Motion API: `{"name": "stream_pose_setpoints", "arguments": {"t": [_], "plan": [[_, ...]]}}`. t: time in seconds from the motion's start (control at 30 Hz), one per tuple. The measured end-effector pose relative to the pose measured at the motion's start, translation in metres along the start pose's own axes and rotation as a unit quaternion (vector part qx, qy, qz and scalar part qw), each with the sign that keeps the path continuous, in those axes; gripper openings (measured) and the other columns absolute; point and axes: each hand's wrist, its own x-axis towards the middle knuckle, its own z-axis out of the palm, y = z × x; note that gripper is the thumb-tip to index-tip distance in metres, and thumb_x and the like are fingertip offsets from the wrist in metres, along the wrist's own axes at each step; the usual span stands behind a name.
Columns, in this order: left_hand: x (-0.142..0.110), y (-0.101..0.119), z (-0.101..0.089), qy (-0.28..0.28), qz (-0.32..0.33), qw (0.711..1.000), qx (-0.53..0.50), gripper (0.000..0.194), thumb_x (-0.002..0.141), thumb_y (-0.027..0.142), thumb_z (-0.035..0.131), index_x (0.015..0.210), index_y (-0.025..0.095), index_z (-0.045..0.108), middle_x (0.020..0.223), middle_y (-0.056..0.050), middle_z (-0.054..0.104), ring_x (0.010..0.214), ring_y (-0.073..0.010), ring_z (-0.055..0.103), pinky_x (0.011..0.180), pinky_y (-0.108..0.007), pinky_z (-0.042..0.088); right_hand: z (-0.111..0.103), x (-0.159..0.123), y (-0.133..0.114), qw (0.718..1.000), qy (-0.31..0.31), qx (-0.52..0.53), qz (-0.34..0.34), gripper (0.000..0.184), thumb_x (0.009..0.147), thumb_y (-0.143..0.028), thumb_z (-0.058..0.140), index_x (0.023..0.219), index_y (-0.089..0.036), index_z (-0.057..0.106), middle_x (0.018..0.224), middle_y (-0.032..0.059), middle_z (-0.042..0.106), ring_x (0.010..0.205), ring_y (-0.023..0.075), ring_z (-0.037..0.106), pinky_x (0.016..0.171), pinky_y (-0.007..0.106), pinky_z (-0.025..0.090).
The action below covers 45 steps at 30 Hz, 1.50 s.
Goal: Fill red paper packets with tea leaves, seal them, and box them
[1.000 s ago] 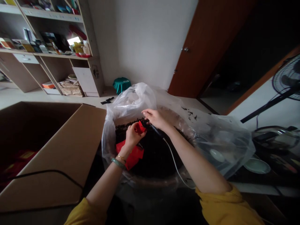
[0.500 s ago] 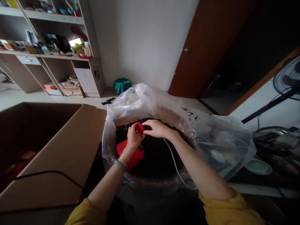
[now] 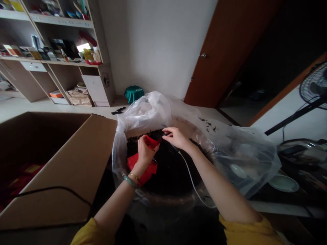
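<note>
My left hand is closed around a small red packet, with its mouth facing up and to the right. Beneath that wrist, more red packets lie on dark, loose, leaf-like shreds. My right hand is just right of the held packet, apart from it. Its thumb and fingers are pinched together, and something dark shows at the fingertips, too small to make out. The shreds fill a wide round tub lined with clear plastic. A white cord runs from the middle of the shreds over the near rim.
An open cardboard box with red packets inside stands at the left. Plastic sheeting spreads right, near a pale dish and a fan. Behind are shelves, a green-covered stool and a brown door.
My right hand has let go of the red packet's edge and moved right, its fingers now pinched. The packet in my left hand shows a wider mouth.
</note>
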Motion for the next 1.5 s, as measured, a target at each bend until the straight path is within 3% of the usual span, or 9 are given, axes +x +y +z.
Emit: {"name": "stream_pose_setpoints", "arguments": {"t": [0.13, 0.23, 0.33, 0.5, 0.7, 0.87, 1.1, 1.33, 1.5], "plan": [[-0.002, 0.01, -0.001, 0.0, 0.036, 0.999, 0.034, 0.059, 0.062, 0.026, 0.079, 0.113, 0.02, 0.049, 0.105, -0.009, 0.059, 0.1, -0.026, 0.055, 0.088, -0.042, 0.047, 0.01, -0.007, -0.01, 0.998, -0.037, 0.008, -0.051, 0.041, 0.079, -0.022, 0.065, 0.12, -0.019, 0.062, 0.121, 0.0113, 0.063, 0.077, 0.0133, 0.066, 0.077, 0.029, 0.054], [-0.003, 0.016, -0.002, -0.029, 0.051, 0.996, 0.071, 0.056, 0.062, 0.028, 0.079, 0.11, 0.021, 0.052, 0.102, -0.008, 0.061, 0.097, -0.0274, 0.055, 0.087, -0.043, 0.046, 0.016, -0.007, -0.017, 0.996, -0.055, -0.025, -0.07, 0.025, 0.078, -0.016, 0.063, 0.101, -0.019, 0.071, 0.105, 0.0074, 0.071, 0.083, 0.0167, 0.067, 0.083, 0.031, 0.052], [-0.002, 0.015, -0.003, -0.052, 0.048, 0.993, 0.094, 0.053, 0.061, 0.035, 0.081, 0.105, 0.022, 0.055, 0.096, -0.007, 0.063, 0.095, -0.0285, 0.055, 0.085, -0.043, 0.046, 0.015, -0.001, -0.014, 0.998, -0.017, -0.014, -0.055, 0.012, 0.077, -0.015, 0.063, 0.081, -0.018, 0.074, 0.083, 0.0044, 0.074, 0.079, 0.0185, 0.068, 0.081, 0.032, 0.052], [0.003, 0.003, -0.005, -0.048, -0.014, 0.998, 0.041, 0.049, 0.063, 0.034, 0.076, 0.102, 0.02, 0.051, 0.092, -0.005, 0.062, 0.086, -0.0242, 0.06, 0.079, -0.037, 0.048, 0.003, 0.003, 0.005, 0.998, 0.054, 0.018, -0.026, 0.016, 0.079, -0.019, 0.058, 0.085, -0.017, 0.072, 0.081, 0.0037, 0.074, 0.075, 0.0169, 0.067, 0.075, 0.03, 0.053], [0.002, -0.008, -0.005, -0.04, 0.03, 0.998, 0.04, 0.045, 0.065, 0.024, 0.07, 0.105, 0.02, 0.051, 0.094, -0.005, 0.057, 0.09, -0.0236, 0.057, 0.084, -0.039, 0.048, 0.023, -0.007, 0.024, 0.987, -0.064, -0.147, 0.005, 0.023, 0.078, -0.014, 0.06, 0.098, -0.018, 0.071, 0.097, 0.0083, 0.073, 0.09, 0.0209, 0.067, 0.083, 0.031, 0.049], [-0.006, -0.007, -0.015, -0.064, 0.087, 0.986, 0.126, 0.053, 0.066, 0.029, 0.071, 0.116, 0.02, 0.056, 0.099, -0.008, 0.051, 0.096, -0.0275, 0.053, 0.089, -0.045, 0.046, 0.056, -0.01, 0.034, 0.96, -0.185, -0.205, 0.032, 0.055, 0.069, -0.022, 0.073, 0.122, -0.019, 0.057, 0.114, 0.0105, 0.066, 0.103, 0.0229, 0.063, 0.085, 0.028, 0.046], [-0.003, -0.008, -0.023, -0.093, 0.08, 0.991, 0.057, 0.071, 0.068, 0.029, 0.072, 0.132, 0.021, 0.044, 0.097, -0.006, 0.056, 0.087, -0.022, 0.058, 0.084, -0.038, 0.049, 0.075, -0.01, 0.038, 0.958, -0.178, -0.215, 0.059, 0.05, 0.061, -0.015, 0.073, 0.109, -0.018, 0.06, 0.103, 0.0081, 0.065, 0.087, 0.0179, 0.064, 0.069, 0.022, 0.043], [-0.004, -0.013, -0.021, -0.064, 0.058, 0.996, 0.001, 0.078, 0.066, 0.028, 0.075, 0.135, 0.019, 0.04, 0.095, -0.005, 0.06, 0.083, -0.0191, 0.059, 0.081, -0.035, 0.05, 0.039, -0.004, 0.042, 0.978, -0.087, -0.179, 0.06, 0.025, 0.071, -0.015, 0.064, 0.095, -0.021, 0.064, 0.083, 0.0011, 0.066, 0.078, 0.0165, 0.061, 0.068, 0.024, 0.043], [-0.002, -0.011, -0.015, -0.048, 0.073, 0.996, -0.001, 0.084, 0.063, 0.029, 0.078, 0.137, 0.018, 0.038, 0.097, -0.006, 0.06, 0.09, -0.0226, 0.059, 0.087, -0.039, 0.047, 0.004, 0.011, 0.028, 0.999, -0.029, 0.027, -0.002, 0.028, 0.066, -0.014, 0.065, 0.094, -0.017, 0.067, 0.072, -0.0014, 0.064, 0.066, 0.0136, 0.058, 0.063, 0.024, 0.045]]}}
